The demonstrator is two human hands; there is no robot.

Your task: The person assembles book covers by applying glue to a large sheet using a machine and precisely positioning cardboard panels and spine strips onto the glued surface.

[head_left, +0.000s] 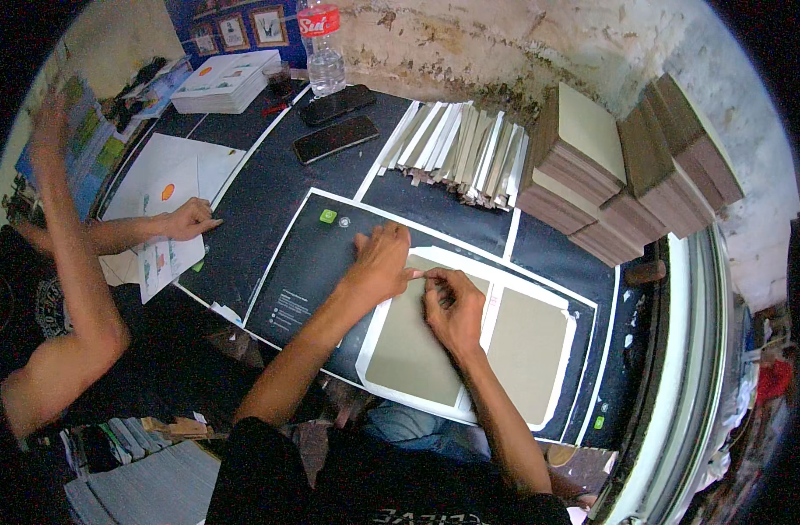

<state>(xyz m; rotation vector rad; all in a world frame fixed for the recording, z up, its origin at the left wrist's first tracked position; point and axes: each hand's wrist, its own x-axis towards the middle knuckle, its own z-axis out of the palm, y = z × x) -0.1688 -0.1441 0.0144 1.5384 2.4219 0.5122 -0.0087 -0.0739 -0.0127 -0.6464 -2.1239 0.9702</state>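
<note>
Head view, the only one. White sheet [466, 265] lies flat on the dark mat [282, 267], near side toward the wearer. Two grey boards on it, side by side with a narrow white gap: left board [409, 341], right board [529, 354]. White margin around both.

Left hand [384, 258] bears on the left board's far edge, fingers bent under; grip unclear. Right hand [455, 306] just beside it, over the same board, thumb and fingertips bunched; cannot tell whether paper is pinched between.

Handling, my judgement: boards light, stiff, corners apt to dent; sheet thin, easily creased at the margin. Best hold: board outer edges, both sides supported, since the gap would likely flex.

Beyond: strips [470, 144], board stacks [584, 153]. To the left, a co-worker's hand [190, 219].
</note>
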